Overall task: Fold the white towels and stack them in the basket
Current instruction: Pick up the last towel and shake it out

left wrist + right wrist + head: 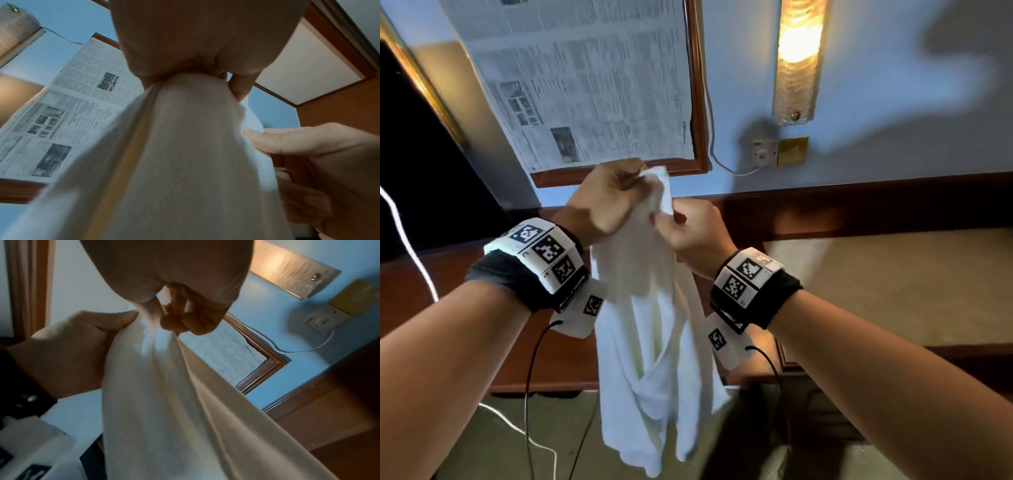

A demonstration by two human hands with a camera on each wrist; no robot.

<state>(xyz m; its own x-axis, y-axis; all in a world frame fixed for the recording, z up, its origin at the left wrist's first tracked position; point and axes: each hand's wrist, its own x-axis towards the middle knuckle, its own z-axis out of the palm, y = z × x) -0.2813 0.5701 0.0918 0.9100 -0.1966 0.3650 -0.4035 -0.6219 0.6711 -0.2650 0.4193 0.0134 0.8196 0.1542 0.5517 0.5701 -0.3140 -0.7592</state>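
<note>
A white towel [654, 342] hangs bunched in the air in front of me, its lower end loose over the floor. My left hand [616, 195] grips its top end in a fist; the left wrist view shows the cloth [185, 162] coming out of that fist [197, 69]. Just below and to the right, my right hand [681, 222] pinches an edge of the same towel. In the right wrist view its curled fingers [185, 318] hold the gathered cloth [164, 394], with the left hand [78, 344] beside them. No basket is in view.
A dark wooden desk [465, 308] runs along the blue wall. A framed board covered with newspaper [592, 82] hangs above it, with a lit wall lamp [798, 58] and sockets [780, 150] to the right. Cables [527, 438] trail on the carpet. A beige surface [893, 284] lies right.
</note>
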